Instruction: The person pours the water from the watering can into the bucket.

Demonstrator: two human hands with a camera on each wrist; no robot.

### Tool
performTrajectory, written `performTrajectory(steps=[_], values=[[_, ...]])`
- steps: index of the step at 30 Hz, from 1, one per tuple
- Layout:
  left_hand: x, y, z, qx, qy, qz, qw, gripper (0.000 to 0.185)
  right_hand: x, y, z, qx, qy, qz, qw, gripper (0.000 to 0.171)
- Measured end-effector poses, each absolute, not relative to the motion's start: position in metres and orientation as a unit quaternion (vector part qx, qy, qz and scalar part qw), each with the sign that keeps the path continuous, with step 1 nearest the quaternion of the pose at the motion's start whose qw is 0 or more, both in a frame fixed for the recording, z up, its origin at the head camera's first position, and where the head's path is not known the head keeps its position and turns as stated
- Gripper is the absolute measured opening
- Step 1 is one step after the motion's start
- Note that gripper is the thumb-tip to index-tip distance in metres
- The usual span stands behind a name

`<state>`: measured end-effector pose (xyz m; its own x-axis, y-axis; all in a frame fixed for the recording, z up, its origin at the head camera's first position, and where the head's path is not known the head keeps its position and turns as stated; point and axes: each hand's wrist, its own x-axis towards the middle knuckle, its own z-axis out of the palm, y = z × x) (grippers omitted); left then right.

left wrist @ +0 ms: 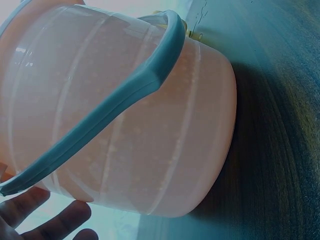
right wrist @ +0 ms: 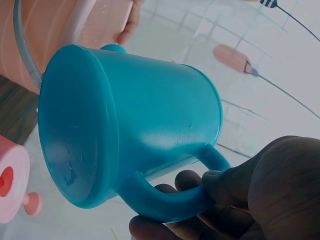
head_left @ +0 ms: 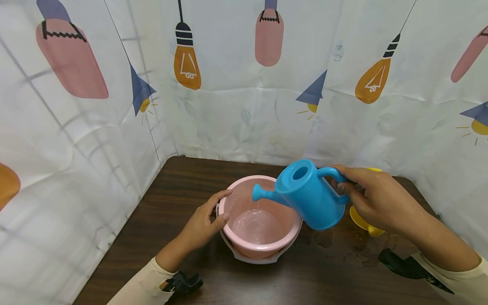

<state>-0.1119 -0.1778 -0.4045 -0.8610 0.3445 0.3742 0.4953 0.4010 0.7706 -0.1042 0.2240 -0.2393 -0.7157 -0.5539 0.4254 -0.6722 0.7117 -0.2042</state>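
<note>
With the right hand (head_left: 375,203) clenched round the handle of the tilted blue plastic watering can (head_left: 309,195), keep its spout over the pink plastic bucket (head_left: 259,220) on the dark wooden worktop (head_left: 183,178), which the left hand (head_left: 202,222) steadies with relaxed fingers at the rim.

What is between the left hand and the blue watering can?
In the head view, the pink bucket lies between them: the left hand rests on its left rim, and the blue watering can, held by the right hand, tilts over its right side.
</note>
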Motion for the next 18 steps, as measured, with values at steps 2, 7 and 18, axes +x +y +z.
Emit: performTrajectory(steps=[2,7,18], values=[[-0.1123,-0.1780,-0.4052,-0.254,-0.833,-0.486,0.080,0.057,-0.1042,0.2240,-0.2394,0.337,-0.910,0.175,0.169,0.051],[-0.1126,-0.1773,-0.4048,-0.257,-0.831,-0.487,0.081,0.057,-0.1038,0.2240,-0.2394,0.337,-0.909,0.176,0.171,0.051],[-0.1128,-0.1774,-0.4053,-0.257,-0.831,-0.487,0.083,0.057,-0.1035,0.2237,-0.2392,0.337,-0.909,0.177,0.171,0.051]])
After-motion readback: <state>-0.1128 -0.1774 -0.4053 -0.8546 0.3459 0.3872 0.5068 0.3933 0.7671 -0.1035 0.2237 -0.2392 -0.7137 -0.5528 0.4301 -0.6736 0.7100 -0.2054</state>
